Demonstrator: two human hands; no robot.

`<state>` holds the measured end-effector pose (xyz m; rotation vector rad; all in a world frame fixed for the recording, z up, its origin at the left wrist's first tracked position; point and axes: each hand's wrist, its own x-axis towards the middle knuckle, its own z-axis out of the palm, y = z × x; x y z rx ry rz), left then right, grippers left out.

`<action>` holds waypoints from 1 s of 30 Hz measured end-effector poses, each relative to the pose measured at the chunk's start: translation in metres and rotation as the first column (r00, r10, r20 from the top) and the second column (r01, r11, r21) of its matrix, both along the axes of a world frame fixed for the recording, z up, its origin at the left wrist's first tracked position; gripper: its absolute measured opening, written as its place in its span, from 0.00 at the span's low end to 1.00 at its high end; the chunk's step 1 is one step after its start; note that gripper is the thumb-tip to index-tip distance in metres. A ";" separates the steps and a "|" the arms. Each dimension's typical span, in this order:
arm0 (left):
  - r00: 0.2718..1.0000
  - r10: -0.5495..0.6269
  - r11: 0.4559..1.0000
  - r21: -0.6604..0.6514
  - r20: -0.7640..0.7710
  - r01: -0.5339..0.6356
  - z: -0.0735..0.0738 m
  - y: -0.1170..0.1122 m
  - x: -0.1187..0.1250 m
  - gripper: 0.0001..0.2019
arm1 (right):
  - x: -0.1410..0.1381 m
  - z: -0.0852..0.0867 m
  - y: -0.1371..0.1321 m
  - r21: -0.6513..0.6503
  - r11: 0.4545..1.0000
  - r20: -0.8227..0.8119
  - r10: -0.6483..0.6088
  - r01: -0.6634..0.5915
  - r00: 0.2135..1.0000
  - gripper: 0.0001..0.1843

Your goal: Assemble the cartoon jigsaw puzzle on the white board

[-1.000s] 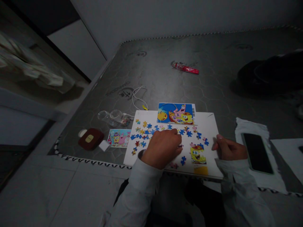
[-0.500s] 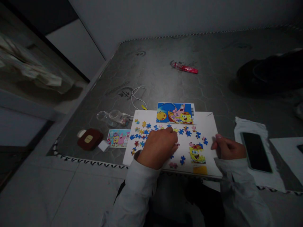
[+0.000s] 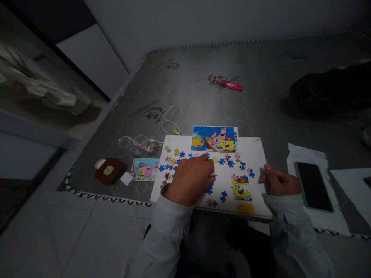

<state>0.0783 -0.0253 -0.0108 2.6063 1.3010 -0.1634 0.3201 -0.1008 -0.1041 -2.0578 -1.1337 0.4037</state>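
Curled over the scattered jigsaw pieces on the white board is my left hand. Its fingertips point down and are hidden, so I cannot make out what they hold. Several blue pieces lie to its right, and yellow and blue ones to its left. My right hand rests closed at the board's right edge, with no piece visible in it. Between the hands lies a partly joined cartoon section, with a plain yellow patch below. The picture card overlaps the board's far edge.
Left of the board are a second cartoon card, a brown case, a white charger and clear containers. A phone lies on white wrapping at the right. Farther back are a red packet and a dark bag.
My left hand has shifted slightly left over the pieces, showing more of a blue piece beside its fingers. My right hand has stayed in place.
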 end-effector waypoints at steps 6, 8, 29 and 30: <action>0.998 0.057 0.998 -0.005 0.024 -0.057 0.004 0.000 0.000 0.10 | -0.001 0.001 0.000 0.002 1.000 0.008 0.004 -0.004 1.000 0.31; 0.997 0.069 0.998 -0.007 0.028 -0.069 0.002 0.000 0.000 0.11 | -0.002 0.001 0.000 0.019 1.000 -0.006 -0.016 0.016 1.000 0.31; 0.989 0.147 0.989 -0.002 -0.012 -0.147 0.003 0.000 -0.006 0.15 | -0.004 0.000 0.000 0.024 0.999 -0.029 -0.038 0.039 0.999 0.31; 0.992 0.126 0.992 -0.009 -0.015 -0.126 0.002 0.000 -0.005 0.17 | -0.004 0.000 0.000 0.024 0.999 -0.027 -0.039 0.040 0.999 0.31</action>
